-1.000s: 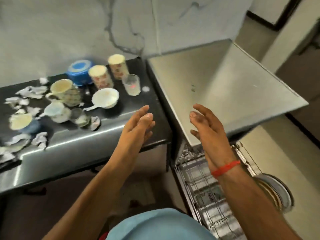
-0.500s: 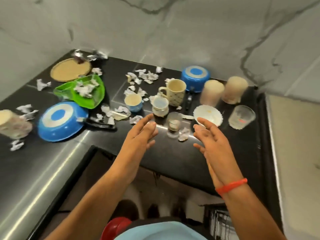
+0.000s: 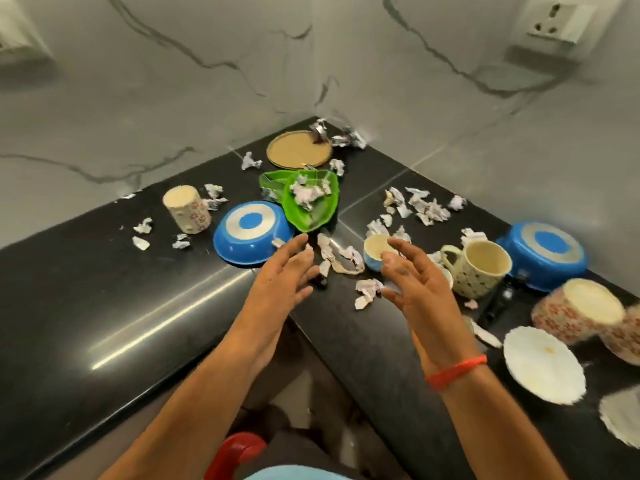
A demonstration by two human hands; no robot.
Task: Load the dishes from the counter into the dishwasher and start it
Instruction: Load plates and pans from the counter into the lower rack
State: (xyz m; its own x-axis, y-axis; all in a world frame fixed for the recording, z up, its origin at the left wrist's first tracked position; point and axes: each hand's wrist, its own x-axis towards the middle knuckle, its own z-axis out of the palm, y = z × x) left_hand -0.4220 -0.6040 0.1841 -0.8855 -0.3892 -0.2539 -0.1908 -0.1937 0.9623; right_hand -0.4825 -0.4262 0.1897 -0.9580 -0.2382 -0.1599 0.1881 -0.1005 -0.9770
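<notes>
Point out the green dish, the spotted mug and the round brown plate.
green dish (image 3: pixel 311 209): head view, inner floor.
spotted mug (image 3: pixel 479 271): head view, outer wall.
round brown plate (image 3: pixel 298 149): head view, flat middle.

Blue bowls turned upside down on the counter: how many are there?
2. One blue bowl lies left, touching the green dish; the other blue bowl lies right, behind the spotted mug. More may sit out of view.

Orange-red wristband (image 3: pixel 456 371), light-blue shirt (image 3: pixel 287 473)

Two blue bowls (image 3: pixel 251 233) (image 3: pixel 543 254), three floral tumblers (image 3: pixel 187 209) (image 3: pixel 578 310) (image 3: pixel 627 336), two mugs (image 3: pixel 479 268) (image 3: pixel 375 252), two green dishes (image 3: pixel 310 206) (image 3: pixel 272 183) and one brown plate (image 3: pixel 298 150) are counted.
</notes>
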